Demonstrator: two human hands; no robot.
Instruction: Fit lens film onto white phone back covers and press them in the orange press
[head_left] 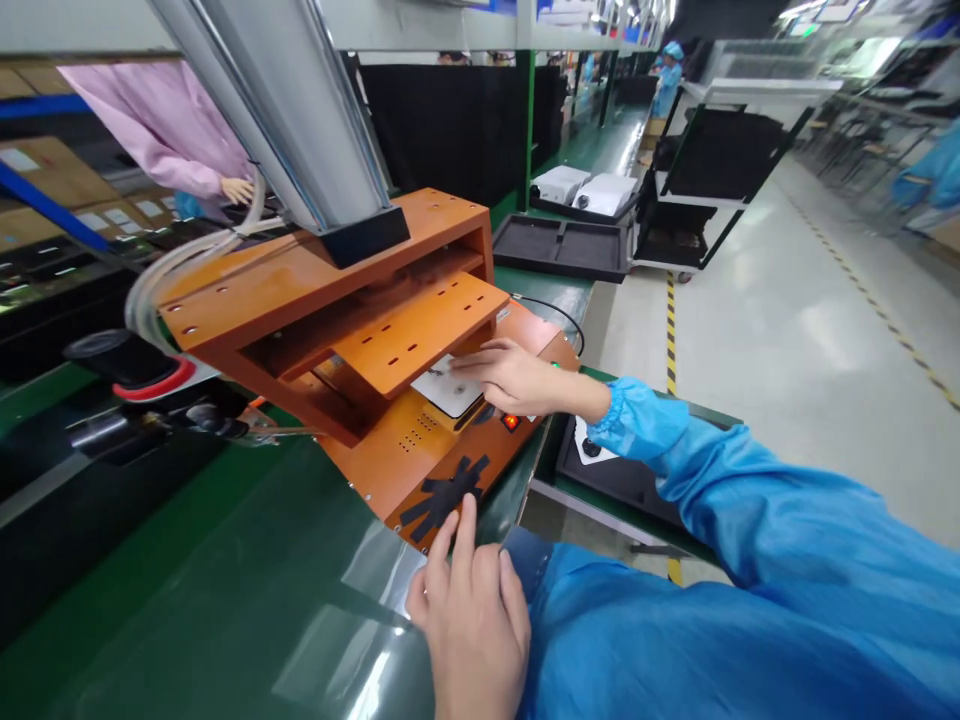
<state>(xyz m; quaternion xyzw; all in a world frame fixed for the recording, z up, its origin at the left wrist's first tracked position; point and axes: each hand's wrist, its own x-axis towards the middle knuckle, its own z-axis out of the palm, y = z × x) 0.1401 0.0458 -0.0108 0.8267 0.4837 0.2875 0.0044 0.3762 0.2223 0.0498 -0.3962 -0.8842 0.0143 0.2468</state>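
White panel: on orange press, partly under plate.
R hand: fingers extd, slightly apart, tips at panel, not gripping.
L hand: fingers part-open, empty, by blk tape; contact unclear.

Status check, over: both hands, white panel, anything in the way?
Right hand open, fingers on white panel. Left hand open, fingertips by black tape. Orange plate overhangs panel, partly hiding it.

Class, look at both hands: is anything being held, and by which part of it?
The left hand holds nothing visible. The right hand reaches over the white panel, but whether it actually grips it cannot be told.
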